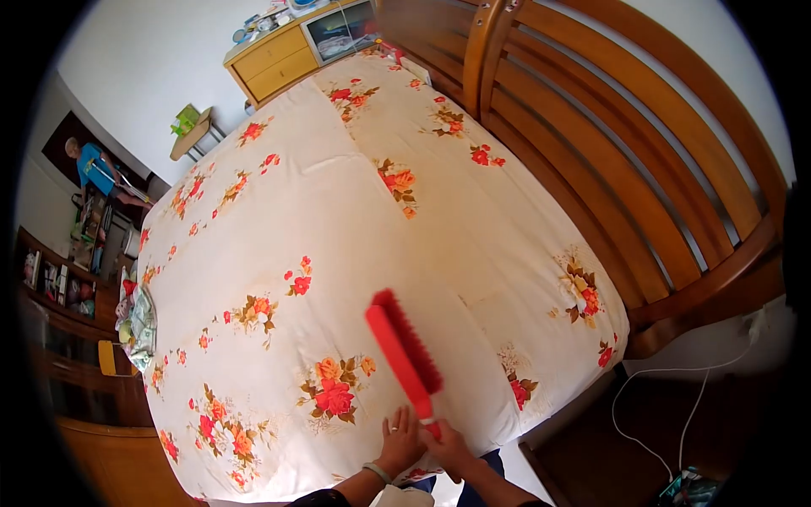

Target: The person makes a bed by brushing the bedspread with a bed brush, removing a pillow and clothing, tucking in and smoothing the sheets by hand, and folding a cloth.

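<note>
Cream cotton-looking bedsheet with red and orange flower sprays (270, 203) covers the bed and lies mostly flat across it. By the look of it, the broad spreading is done; what seems left is fine smoothing, since faint creases show near the middle and toward the headboard side. How much of the surface is already brushed I cannot tell.

Along one side stands a brown slatted wooden headboard (608, 127). Over the near part of the sheet is a long red brush with a narrow handle and dense red bristles (395, 342), its bristles turned to the right; whether they touch the fabric is unclear. The right hand (449, 449) is closed around the handle. Just beside it, the left hand (402, 443) is palm down with fingers loosely spread, grasping nothing and apparently resting on the sheet.

Counted from largest to smallest: one bedsheet, one headboard, one yellow wooden cabinet (272, 63), one person in a blue top (96, 169), one brush, two hands, one pale bracelet (377, 471).
</note>
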Motion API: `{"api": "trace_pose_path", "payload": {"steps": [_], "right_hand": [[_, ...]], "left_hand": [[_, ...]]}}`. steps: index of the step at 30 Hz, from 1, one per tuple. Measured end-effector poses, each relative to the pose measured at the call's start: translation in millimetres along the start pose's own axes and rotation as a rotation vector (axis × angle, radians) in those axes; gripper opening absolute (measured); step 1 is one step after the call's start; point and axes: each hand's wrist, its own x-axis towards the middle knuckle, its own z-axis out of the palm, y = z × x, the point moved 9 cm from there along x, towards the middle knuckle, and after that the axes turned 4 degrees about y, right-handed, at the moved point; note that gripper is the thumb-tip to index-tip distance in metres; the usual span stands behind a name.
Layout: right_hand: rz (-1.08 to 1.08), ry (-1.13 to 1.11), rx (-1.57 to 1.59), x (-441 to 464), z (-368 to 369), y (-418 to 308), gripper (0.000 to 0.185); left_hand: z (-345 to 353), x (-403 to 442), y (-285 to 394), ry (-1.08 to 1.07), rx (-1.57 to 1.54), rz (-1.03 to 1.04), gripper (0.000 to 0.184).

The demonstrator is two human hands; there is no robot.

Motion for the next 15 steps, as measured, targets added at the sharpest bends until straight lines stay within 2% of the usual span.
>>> {"api": "trace_pose_path", "payload": {"steps": [1,4,6,9,10,11,12,13,15], "right_hand": [[-0.04,-0.126,-0.051,17,28,-21,0.035],[-0.136,-0.544,-0.23,62,115,-47,0.039],[-0.262,-0.732,-0.377,85,149,-52,0.04],[-0.391,-0.706,-0.58,159,124,-34,0.045],[-0.387,-0.642,-0.492,193,87,-36,0.041],[0.101,-0.518,-0.159,203,23,-49,0.035],[0.185,-0.28,0.046,228,-33,-29,0.026],[0.182,0.01,0.236,249,-101,1,0.022],[0.277,0.487,0.324,220,-229,54,0.02]], "left_hand": [[10,-12,-21,-0.046,0.024,-0.163,0.077],[39,-37,-53,-0.163,-0.1,-0.423,0.081],[34,-41,-44,-0.028,0.051,-0.371,0.085],[27,-34,-40,-0.003,0.103,-0.406,0.088],[26,-34,-43,-0.012,0.098,-0.412,0.088],[25,-33,-43,-0.01,0.131,-0.399,0.09],[26,-33,-38,-0.01,0.158,-0.38,0.091],[29,-36,-34,-0.019,0.139,-0.367,0.091],[29,-33,-41,-0.037,0.103,-0.418,0.093]]}}
